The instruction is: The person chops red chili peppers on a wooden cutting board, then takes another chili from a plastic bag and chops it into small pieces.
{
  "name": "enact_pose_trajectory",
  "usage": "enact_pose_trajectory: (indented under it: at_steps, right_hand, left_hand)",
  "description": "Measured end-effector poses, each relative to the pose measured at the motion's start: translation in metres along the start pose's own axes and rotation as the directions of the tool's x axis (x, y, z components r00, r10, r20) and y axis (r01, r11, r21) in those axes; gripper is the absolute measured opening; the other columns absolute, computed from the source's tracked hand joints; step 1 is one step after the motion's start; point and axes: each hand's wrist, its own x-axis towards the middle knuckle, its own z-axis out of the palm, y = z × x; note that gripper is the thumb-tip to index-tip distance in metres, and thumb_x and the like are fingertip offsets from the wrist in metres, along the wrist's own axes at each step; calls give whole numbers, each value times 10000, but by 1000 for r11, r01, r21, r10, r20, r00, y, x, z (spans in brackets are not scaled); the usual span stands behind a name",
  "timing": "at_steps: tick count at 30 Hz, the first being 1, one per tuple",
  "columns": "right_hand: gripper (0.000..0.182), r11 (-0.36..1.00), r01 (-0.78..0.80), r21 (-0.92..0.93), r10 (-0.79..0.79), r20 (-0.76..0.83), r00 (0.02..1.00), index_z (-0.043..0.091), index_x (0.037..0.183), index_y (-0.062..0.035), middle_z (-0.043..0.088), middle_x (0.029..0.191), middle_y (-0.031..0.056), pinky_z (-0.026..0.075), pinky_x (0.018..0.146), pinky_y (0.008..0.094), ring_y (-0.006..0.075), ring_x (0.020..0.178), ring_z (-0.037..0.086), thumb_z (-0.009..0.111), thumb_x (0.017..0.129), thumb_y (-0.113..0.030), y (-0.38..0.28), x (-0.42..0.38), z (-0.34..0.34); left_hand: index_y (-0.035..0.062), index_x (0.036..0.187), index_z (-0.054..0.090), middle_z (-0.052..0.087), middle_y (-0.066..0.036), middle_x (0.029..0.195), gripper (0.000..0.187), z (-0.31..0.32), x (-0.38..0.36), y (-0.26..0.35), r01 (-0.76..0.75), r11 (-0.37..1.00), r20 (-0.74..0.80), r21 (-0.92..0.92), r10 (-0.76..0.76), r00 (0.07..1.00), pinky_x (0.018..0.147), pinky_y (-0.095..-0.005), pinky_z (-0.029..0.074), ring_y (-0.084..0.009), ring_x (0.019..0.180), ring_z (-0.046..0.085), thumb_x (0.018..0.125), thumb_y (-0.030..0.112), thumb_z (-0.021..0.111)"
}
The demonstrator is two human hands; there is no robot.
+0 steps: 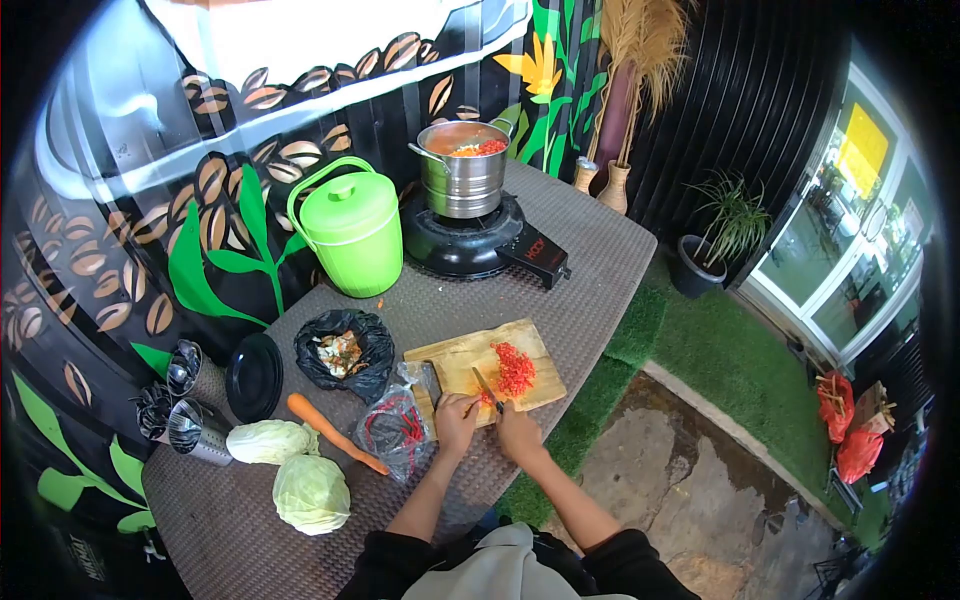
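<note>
My right hand (519, 433) is closed round the handle of a knife (484, 384), whose blade points up and left over the wooden cutting board (455, 358). Beside it my left hand (458, 416) has its fingers pressed together on small red pieces at the board's near edge. A heap of chopped red pieces (514, 370) lies on the right part of the board. Touching the board's left side is a clear plastic bag (396, 432) with red items inside. To its left lies a carrot (337, 434).
A steel pot (462, 185) with red and orange pieces stands on a black stove (470, 245). Left of it is a green lidded bucket (352, 230). Nearer are a black bag of scraps (343, 352), cabbages (311, 494), a black lid (254, 377) and metal holders (197, 430).
</note>
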Motion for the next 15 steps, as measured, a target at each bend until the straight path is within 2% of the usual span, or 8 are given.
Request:
enact_pose_trajectory:
  at_steps: [2,5,7,8,10,12,14,15]
  right_hand:
    - [316,993,-117,26,117,12,993,469,1037,6,635,816,269,505,699,518,425,799,640,459,937,-294,-8,-8,15]
    - [317,986,-139,92,135,45,990,476,1031,9,634,832,279,501,715,524,428,805,638,459,937,-294,-9,1,14]
    - [308,990,-94,106,90,38,995,472,1014,3,633,824,281,499,713,532,433,795,638,457,939,-296,-5,10,6]
    - [300,993,-44,114,41,24,999,467,998,-3,633,815,283,498,712,540,437,785,638,455,941,-297,-1,14,2]
    - [304,997,-24,74,22,26,999,462,1005,0,636,795,272,510,689,523,433,768,642,449,942,-297,2,12,-3]
    - [308,999,-5,33,4,35,999,457,1013,3,638,775,262,522,666,505,429,750,646,444,943,-297,-2,4,1]
    - [324,988,-131,84,129,26,991,469,1003,5,639,806,271,519,688,500,421,788,648,444,942,-312,-13,-5,12]
    - [324,988,-130,83,129,25,991,469,1003,5,639,806,271,519,688,500,421,788,648,444,942,-312,-12,-4,12]
  left_hand:
    - [30,850,720,660,-125,813,117,2,-2,0,37,999,7,-7,-37,999,818,-369,456,-291,820,584,753,87,688]
    - [22,842,716,657,-124,801,116,0,-1,3,5,1000,-15,10,-4,1000,858,-390,441,-293,817,586,749,87,693]
    - [21,840,715,651,-123,793,116,0,-2,6,149,986,38,-69,-147,988,919,-407,418,-295,805,587,744,84,696]
    - [21,840,715,651,-123,793,116,2,-2,4,146,987,40,-69,-144,989,919,-407,418,-295,805,587,744,84,696]
    - [21,841,716,644,-120,791,120,4,-2,0,28,999,-22,-29,-29,999,857,-386,450,-290,800,580,742,88,702]
    - [23,840,716,641,-116,790,119,3,-3,-1,48,999,-13,-21,-48,999,853,-382,454,-290,798,575,745,92,701]
    - [25,840,716,638,-113,789,117,5,-3,-1,64,998,-7,-19,-64,998,850,-377,458,-289,796,571,748,95,699]
    - [27,841,716,637,-112,786,116,5,-3,-2,37,999,-12,-18,-37,999,852,-380,453,-290,797,570,751,96,696]
